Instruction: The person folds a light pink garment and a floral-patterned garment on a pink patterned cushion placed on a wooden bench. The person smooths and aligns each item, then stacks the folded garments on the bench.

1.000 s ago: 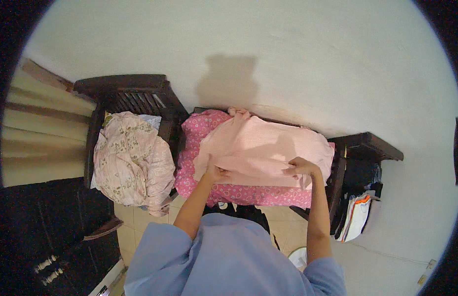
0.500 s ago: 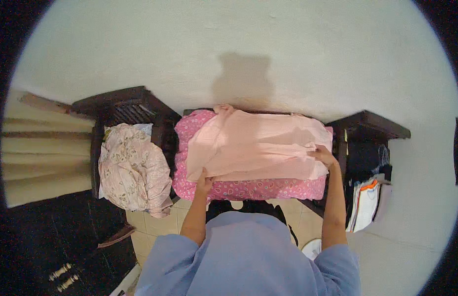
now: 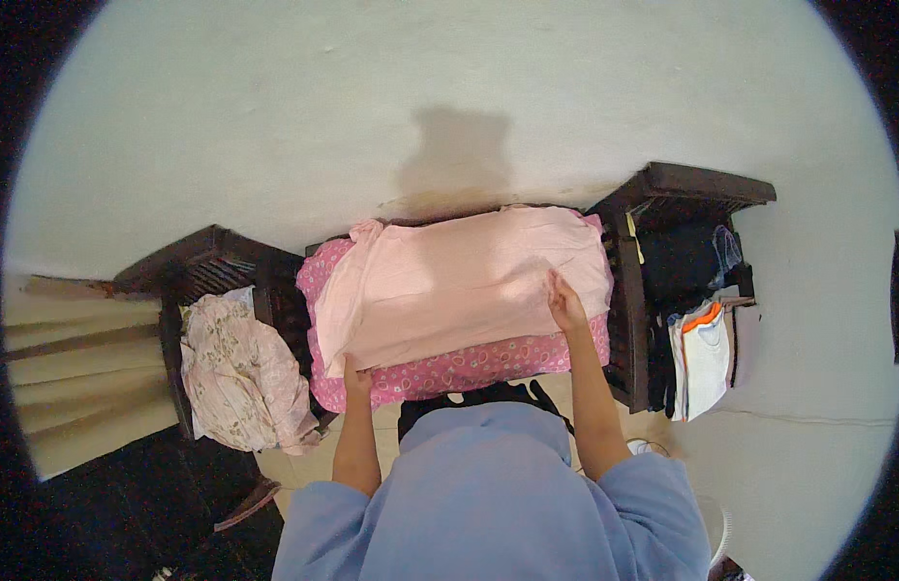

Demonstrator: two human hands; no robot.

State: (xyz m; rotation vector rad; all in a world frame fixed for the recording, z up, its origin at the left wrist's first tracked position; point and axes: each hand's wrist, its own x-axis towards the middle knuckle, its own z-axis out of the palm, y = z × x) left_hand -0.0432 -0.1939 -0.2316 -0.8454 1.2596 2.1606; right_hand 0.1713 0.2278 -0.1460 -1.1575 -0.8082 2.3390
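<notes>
A light pink cloth lies spread, with shallow wrinkles, over a darker pink patterned pad. At its far left corner the cloth is bunched up. My left hand is at the near left corner, thumb on top, fingers closed on the cloth's edge and mostly hidden. My right hand is over the right part of the cloth, its fingers stretched out and holding nothing. Whether its palm touches the cloth, I cannot tell.
On a dark chair at left sits a crumpled floral cloth. Folded clothes rest on another dark chair at right. A pale wall rises behind. A white round thing shows at lower right.
My right hand has let go of the cloth near its right edge and straightened its fingers. The cloth's right part looks smoother. My left hand stays at the near left corner. The view has turned.
</notes>
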